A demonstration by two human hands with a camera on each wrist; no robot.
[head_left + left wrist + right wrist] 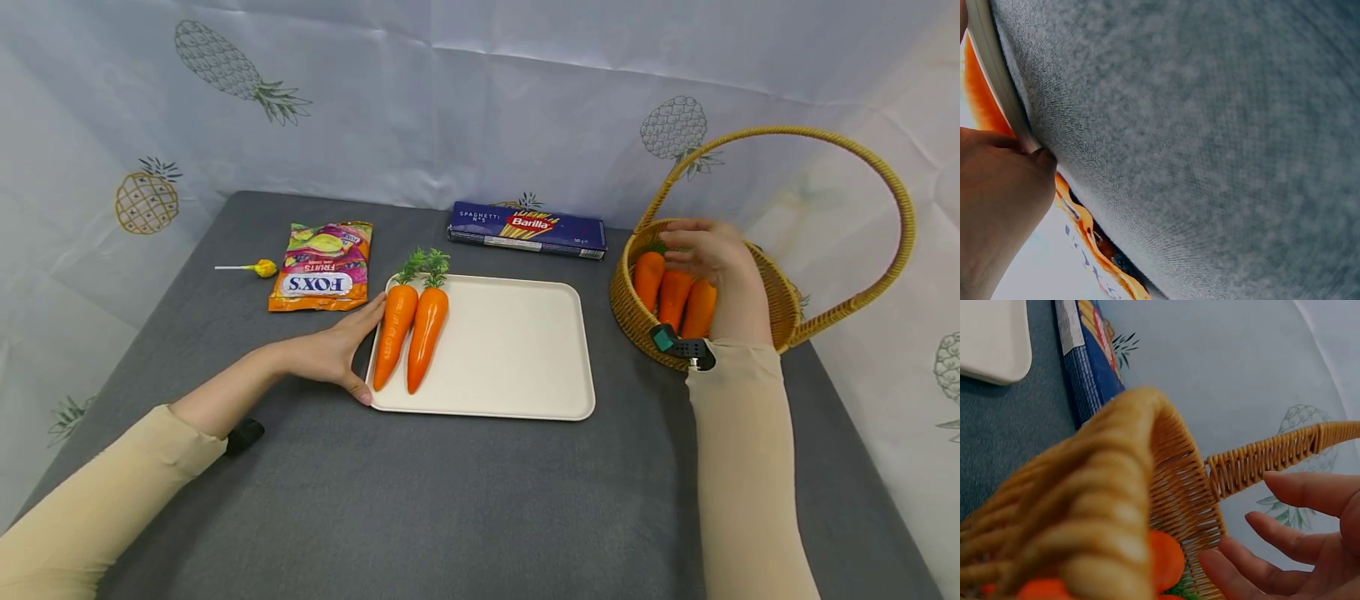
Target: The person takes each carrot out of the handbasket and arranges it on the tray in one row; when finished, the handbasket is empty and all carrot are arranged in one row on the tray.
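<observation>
Two orange carrots [427, 340] with green tops lie side by side at the left end of a cream tray [517, 350]. My left hand [333, 346] touches the tray's left edge, thumb at the near corner and fingers farther up the side. In the left wrist view, the fingertips meet the tray rim [1004, 81]. Over the wicker basket [626, 312] is my right hand [716, 262], its fingers spread and nothing between them in the right wrist view. Several carrots [675, 296] lie inside the basket, partly hidden by that hand.
A blue spaghetti box [528, 229] lies behind the tray. Left of it are an orange candy bag [322, 267] and a yellow lollipop [264, 267]. The basket's tall handle [903, 217] arches above the right side. A pineapple-print curtain [465, 100] hangs behind the grey table [480, 500].
</observation>
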